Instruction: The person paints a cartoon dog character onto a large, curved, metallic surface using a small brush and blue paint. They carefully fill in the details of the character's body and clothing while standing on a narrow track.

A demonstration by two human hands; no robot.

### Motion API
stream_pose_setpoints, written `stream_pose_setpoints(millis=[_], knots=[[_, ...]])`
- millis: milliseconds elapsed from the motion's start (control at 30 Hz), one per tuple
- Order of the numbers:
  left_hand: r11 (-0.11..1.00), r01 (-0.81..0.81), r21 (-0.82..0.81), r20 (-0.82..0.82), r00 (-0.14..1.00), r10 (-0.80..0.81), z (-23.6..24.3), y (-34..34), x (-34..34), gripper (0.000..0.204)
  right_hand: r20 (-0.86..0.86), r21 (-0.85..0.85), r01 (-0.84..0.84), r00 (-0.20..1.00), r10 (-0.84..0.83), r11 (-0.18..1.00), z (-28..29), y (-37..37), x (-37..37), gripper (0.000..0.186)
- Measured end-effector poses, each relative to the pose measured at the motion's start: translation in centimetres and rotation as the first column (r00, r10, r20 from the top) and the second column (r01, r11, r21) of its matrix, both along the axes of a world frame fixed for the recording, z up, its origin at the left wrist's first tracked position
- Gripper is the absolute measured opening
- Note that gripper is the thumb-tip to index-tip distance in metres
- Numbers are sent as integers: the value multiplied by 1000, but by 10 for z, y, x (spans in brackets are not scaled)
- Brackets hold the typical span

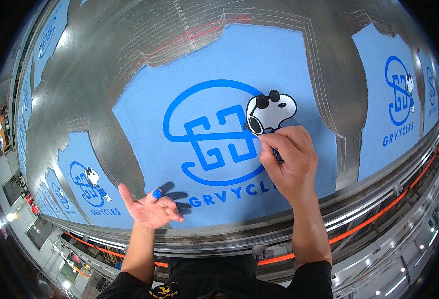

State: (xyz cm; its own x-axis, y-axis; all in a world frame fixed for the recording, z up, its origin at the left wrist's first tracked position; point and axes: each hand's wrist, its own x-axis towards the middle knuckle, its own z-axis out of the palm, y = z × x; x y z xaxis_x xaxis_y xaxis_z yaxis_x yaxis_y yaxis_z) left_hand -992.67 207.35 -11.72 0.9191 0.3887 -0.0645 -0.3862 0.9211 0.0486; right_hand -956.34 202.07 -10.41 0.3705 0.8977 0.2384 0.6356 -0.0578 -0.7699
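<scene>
The thumb and forefinger of the right hand (294, 162) come close together at the lower edge of the black-and-white cartoon figure (279, 112); whether they have closed on that edge or only press against it I cannot tell, since the knuckles cover the lower part; the left hand (152, 209) is spread with nothing in it, some fingers curled, a blue fingertip cover (157, 193) on one of them, its shadow falling on the light-blue fabric panel (259, 55); the figure lies over the right side of the blue emblem (213, 136), so the step in hand looks like setting or smoothing it there (the neighbouring panels (374, 55) bear a similar figure in a like spot); the next move seems to call for a light, steady touch that keeps figure and emblem lined up; beyond, the dark grey table (100, 60) carries white and red guide lines (192, 37) around the panel's top; along its near side run metal rails (204, 242) and an orange strip (279, 259); past these the room shows a window (40, 231) at left and bright lamps (66, 284) low down
</scene>
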Motion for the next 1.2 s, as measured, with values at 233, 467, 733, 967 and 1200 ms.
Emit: stream_pose_setpoints(millis=[233,467,733,967,1200], knots=[[1000,-3,-2,-3,1000,3,1,0,1,113,-10,-13,-5,1000,5,1000,0,-1,1,23],[1000,-4,-8,0,1000,4,1,0,1,114,-5,-20,-11,1000,10,1000,1,-1,1,23],[1000,2,23,10,1000,-2,1,0,1,113,-4,-28,-18,1000,18,999,2,-1,1,23],[998,31,60,-23,999,-29,3,2,1,110,-10,-22,-18,1000,18,1000,3,0,2,24],[998,30,63,-20,999,-29,3,2,2,110,1,-25,-19,1000,19,1000,3,0,0,24]])
